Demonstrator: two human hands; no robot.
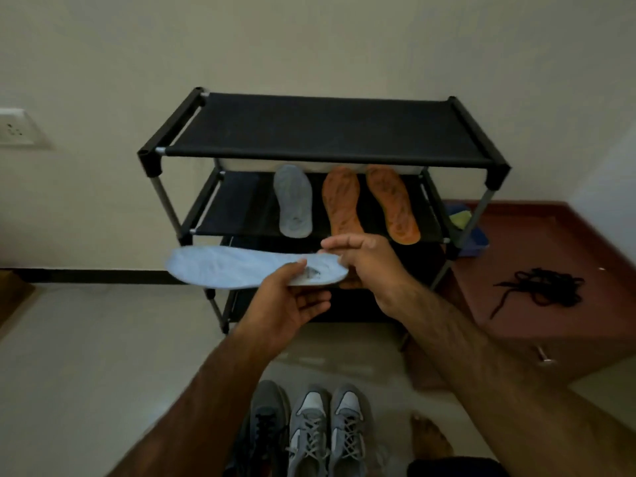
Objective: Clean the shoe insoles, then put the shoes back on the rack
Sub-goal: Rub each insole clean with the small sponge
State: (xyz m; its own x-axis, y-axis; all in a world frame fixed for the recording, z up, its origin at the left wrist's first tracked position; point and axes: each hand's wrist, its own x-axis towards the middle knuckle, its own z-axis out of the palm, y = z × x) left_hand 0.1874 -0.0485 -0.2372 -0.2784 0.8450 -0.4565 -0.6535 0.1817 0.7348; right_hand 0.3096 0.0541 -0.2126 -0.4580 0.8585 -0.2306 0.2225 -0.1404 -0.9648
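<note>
Fingers of the left hand are curling under the pale blue insole, with the thumb pressing on top near its heel end. Fingers of the right hand are pinching that same end from the rack side, so both hands are holding the one insole. It is hanging roughly level just in front of the rack, slightly below its middle shelf, and appears to be touching nothing else. Progress, as a judgement: insole stage is looking well under way. Three others are lying on the middle shelf, the grey insole near the rack's centre and the orange insoles toward its right end. The orange ones are showing dark smudges, so I am not recording them as cleaned. The shoes step is looking not yet begun. A dark grey shoe and a pair of grey laced shoes are standing on the floor in front of the rack, and black laces are lying loose to the rack's right. Writing: a dark print is showing at the held insole's heel and a small mark on the grey insole, both too blurred to read. No brand is showing legibly on the shoes.
</note>
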